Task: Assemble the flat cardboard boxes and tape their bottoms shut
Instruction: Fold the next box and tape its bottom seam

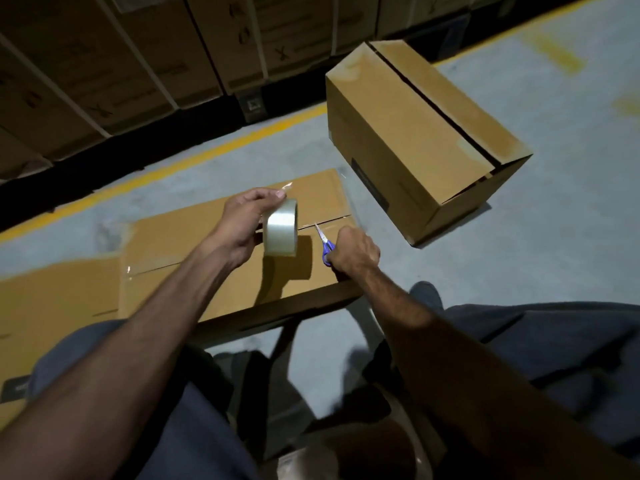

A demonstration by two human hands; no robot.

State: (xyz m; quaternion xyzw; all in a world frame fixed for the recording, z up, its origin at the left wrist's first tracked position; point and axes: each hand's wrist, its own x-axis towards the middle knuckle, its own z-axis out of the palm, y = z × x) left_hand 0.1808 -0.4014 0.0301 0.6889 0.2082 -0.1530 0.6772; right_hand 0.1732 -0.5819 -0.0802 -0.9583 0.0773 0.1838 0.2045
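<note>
A: Which step is this?

B: Taping a bottom, I'd judge. The assembled brown cardboard box (221, 251) lies in front of the person's knees, its flap seam facing up. The left hand (242, 225) holds the roll of clear packing tape (281, 227) upright on the box, fingers curled round it and a loose tape end pinched at the fingertips. The right hand (355, 252) grips the blue-handled scissors (323, 244), fingers closed round the handles, blades pointing at the seam.

A: Next move?

B: Probably cutting the tape free, then pressing it flat along the seam. The tape is nearly invisible, so the blades need care.

A: And the surroundings?

B: Grey concrete floor (554, 237) with a yellow painted line (214, 150). A second brown box with its seam still gaping (415, 133) sits well apart to the right; stacked cartons (138, 64) line the far side.
</note>
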